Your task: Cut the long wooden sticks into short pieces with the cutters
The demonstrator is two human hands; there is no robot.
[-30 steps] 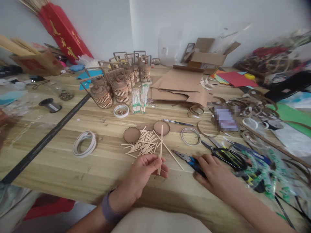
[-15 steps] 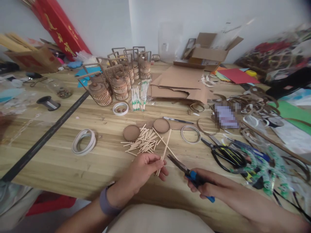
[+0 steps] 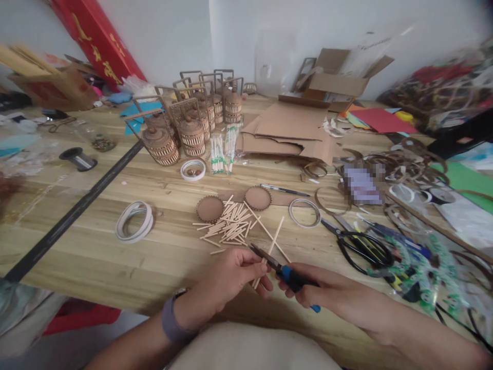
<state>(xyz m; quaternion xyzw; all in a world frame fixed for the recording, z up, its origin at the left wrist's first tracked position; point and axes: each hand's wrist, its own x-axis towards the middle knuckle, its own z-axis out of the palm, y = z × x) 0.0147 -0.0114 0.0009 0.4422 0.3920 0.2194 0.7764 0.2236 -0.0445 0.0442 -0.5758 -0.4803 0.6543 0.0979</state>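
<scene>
Between the thumb and fingers of my left hand are thin wooden sticks, at least two, slanting up to the right. My right hand is closed round the handles of blue-and-black scissors. Their dark blades lie across the sticks just above my left fingertips; whether the blades are fully closed is hard to make out. A heap of short cut sticks lies just beyond my hands. Two round brown cardboard pieces with ridged rims, one left and one right, sit beside the heap.
Tape rolls lie left and right. Black-handled scissors and brown strips clutter the right. Several small woven lanterns with handles stand behind, near torn cardboard. A pen lies beyond the heap.
My right hand has brought the scissors left, so the blades now cross the sticks. The sticks in my left hand have shifted slightly right and down.
</scene>
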